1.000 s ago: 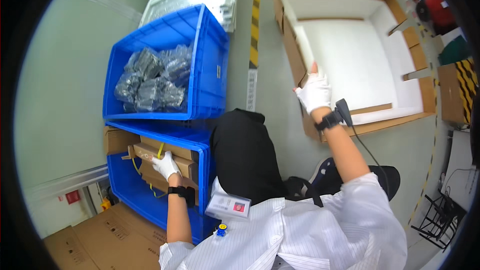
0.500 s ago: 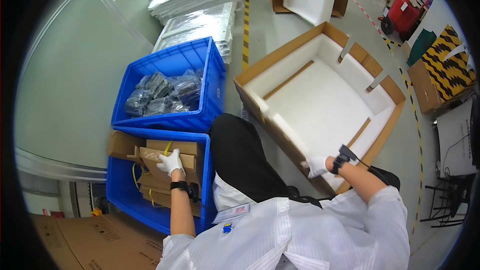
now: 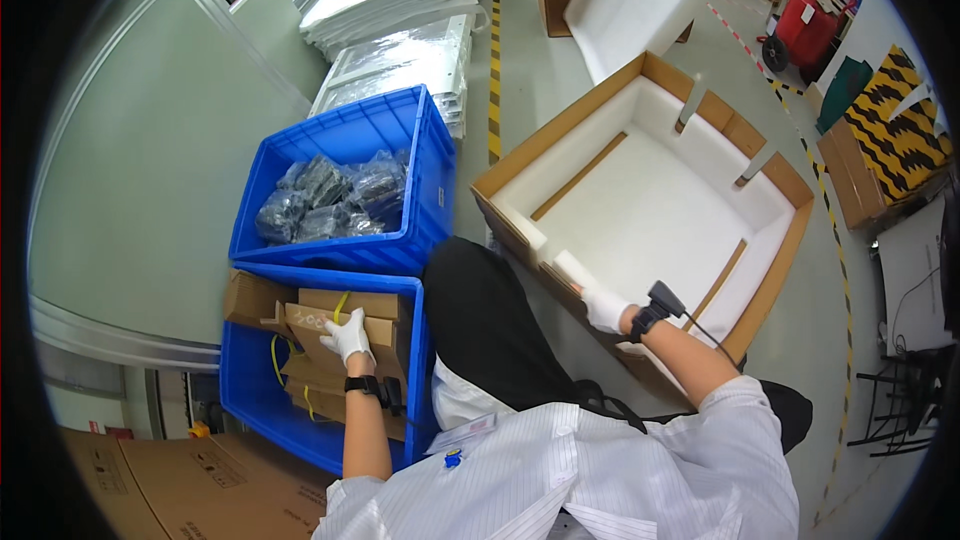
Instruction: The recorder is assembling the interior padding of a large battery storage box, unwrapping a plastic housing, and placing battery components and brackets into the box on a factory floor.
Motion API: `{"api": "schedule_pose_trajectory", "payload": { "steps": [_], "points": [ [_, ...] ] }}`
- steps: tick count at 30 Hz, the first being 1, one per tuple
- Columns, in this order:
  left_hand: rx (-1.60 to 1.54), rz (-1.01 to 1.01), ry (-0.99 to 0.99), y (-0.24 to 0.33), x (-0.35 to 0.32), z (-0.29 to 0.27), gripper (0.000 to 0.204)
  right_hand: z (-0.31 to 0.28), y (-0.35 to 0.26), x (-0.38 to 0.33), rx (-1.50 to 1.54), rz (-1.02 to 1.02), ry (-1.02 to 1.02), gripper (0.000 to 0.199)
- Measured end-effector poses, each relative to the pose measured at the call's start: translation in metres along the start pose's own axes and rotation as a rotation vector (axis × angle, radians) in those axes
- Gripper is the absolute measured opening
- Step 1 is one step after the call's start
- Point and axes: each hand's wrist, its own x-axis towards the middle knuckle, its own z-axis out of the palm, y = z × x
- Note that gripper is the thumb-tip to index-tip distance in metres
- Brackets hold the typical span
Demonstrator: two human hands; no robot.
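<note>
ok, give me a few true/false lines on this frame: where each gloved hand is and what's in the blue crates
1. The left hand rests on flat brown cardboard pieces in the near blue plastic crate. True.
2. The right hand is inside the far blue plastic crate. False: it is at the near edge of the large foam-lined cardboard box.
3. The far crate holds dark bagged parts. True.
4. The large box is packed full. False: its white lining shows bare.

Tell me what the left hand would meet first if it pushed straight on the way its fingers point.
The left hand already rests on the flat brown cardboard pieces in the near blue crate. Pushing on, it would probably slide along them to the crate's far wall, though depth is unclear.
</note>
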Motion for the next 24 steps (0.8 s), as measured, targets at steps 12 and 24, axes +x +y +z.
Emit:
{"api": "schedule_pose_trajectory", "payload": {
  "steps": [12, 24],
  "points": [
    [-0.611, 0.067, 0.081, -0.006, -0.009, -0.099, 0.080, -0.085, 0.002, -0.136, 2.759, 0.622, 0.287, 0.071],
    [0.188, -0.453, -0.194, -0.172, 0.020, -0.034, 0.034, -0.079, 0.027, -0.136, 3.034, 0.871, 0.257, 0.074]
  ]
}}
